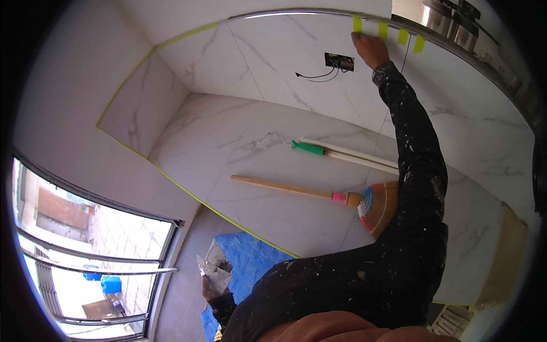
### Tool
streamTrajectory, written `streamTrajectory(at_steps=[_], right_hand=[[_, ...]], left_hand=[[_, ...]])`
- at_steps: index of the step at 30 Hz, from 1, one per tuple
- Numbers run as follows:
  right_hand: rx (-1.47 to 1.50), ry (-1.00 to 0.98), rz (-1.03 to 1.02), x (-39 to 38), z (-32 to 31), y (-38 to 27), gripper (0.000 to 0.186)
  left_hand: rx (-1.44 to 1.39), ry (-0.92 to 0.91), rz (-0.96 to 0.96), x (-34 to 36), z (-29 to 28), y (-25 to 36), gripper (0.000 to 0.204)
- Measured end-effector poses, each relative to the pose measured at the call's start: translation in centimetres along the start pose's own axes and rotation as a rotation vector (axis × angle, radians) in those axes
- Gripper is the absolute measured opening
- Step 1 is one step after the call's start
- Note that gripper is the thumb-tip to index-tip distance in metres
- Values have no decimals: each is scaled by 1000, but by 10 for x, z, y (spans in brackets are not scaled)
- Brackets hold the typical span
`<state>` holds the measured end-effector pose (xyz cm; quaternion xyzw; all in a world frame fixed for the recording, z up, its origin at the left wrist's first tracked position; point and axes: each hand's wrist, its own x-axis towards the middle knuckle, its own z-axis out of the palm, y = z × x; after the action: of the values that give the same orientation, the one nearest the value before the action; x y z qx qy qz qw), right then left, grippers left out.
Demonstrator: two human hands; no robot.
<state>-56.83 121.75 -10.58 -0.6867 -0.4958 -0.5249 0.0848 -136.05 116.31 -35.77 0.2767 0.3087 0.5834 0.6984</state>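
My right hand (369, 47), in a dark paint-spattered sleeve, reaches up the marbled wall tile (290, 43), its curled fingers on the lower end of a yellow tape strip (358, 24) below the metal edge (296, 12). More short tape strips (402, 36) hang to its right. Left of the hand is a socket opening (339, 61) with loose wires. My left hand is not in view.
On the marbled slab (273, 222) lie a broom (285, 186), a green-handled roller (307, 147) and pale poles. Yellow tape edges the slab. A blue tarp (250, 256) covers floor below, near an open window (91, 239). Metal containers (450, 25) stand above the ledge.
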Motion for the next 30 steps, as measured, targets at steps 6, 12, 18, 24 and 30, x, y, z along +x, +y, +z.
streamTrajectory(at_steps=[6,12,18,24,30], right_hand=[[-56,-44,13,26,-7,5,12],[182,87,253,29,-31,21,22],[57,-135,129,3,-7,4,15],[-47,-74,4,8,-8,-2,11],[-38,-127,-3,19,-7,-10,10]], left_hand=[[-17,-37,-5,1,-8,-4,77],[-23,17,-71,-6,-7,0,68],[-109,59,-73,-9,-8,-2,53],[622,25,172,-9,-26,-6,56],[-77,72,3,-8,-29,-8,60]])
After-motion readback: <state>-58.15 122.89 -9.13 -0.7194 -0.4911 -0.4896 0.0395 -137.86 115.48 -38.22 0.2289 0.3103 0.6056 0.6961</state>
